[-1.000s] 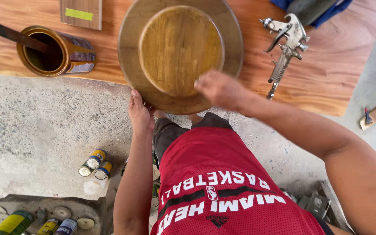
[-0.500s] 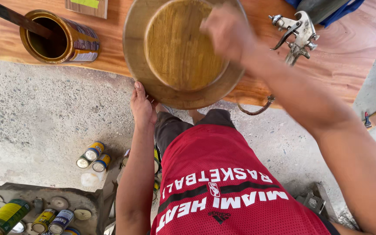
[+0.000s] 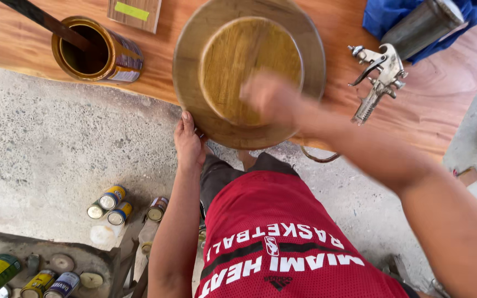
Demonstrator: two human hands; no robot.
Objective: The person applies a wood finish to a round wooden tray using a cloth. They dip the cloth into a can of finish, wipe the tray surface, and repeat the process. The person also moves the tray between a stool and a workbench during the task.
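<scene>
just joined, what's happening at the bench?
A person works on a round wooden dish lying on a wooden slab. The left hand steadies its near rim; the right hand, motion-blurred, sits on the raised centre disc. An open can with a stir stick stands left, a spray gun right.

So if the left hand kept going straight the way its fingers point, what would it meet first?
The left hand already grips the near rim of the round wooden dish, fingers pointing away from the body. Going on, it would likely slide over that dish's rim toward the raised centre; depth is hard to judge.
</scene>
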